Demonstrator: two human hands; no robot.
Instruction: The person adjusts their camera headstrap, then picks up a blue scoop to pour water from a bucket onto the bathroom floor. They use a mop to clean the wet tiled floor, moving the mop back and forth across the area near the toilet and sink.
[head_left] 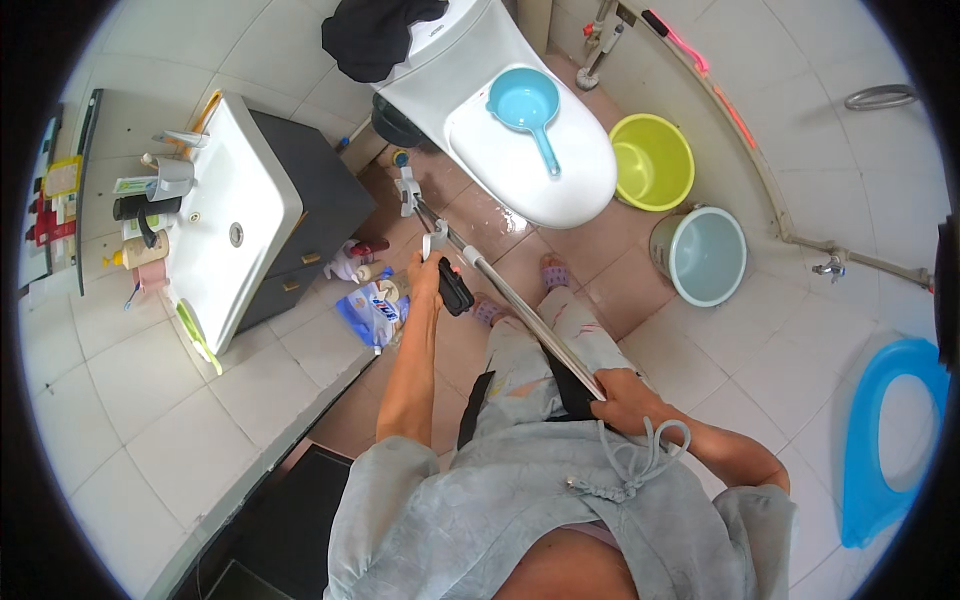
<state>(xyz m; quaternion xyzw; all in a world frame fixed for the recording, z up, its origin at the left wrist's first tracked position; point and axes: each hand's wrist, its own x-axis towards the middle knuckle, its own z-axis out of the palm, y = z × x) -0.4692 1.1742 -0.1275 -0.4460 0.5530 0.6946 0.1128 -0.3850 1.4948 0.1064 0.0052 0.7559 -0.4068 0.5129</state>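
Mop pole (520, 305) of bare metal slants across our lap; our right hand (625, 398) is closed around its near end, and our left hand (430, 275) grips it farther up, beside a black lever (455, 290). Beyond, its far end (408, 190) reaches the wet floor by the white toilet (500, 110), whose lid carries a blue ladle (525, 105).

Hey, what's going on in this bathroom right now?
A person stands on the wet tiled floor facing a closed white toilet with a blue water scoop lying on its lid. Both hands hold a long metal pole: the left hand grips it near a black handle part, the right hand holds its near end. A yellow bucket and a grey bucket stand beside the toilet.
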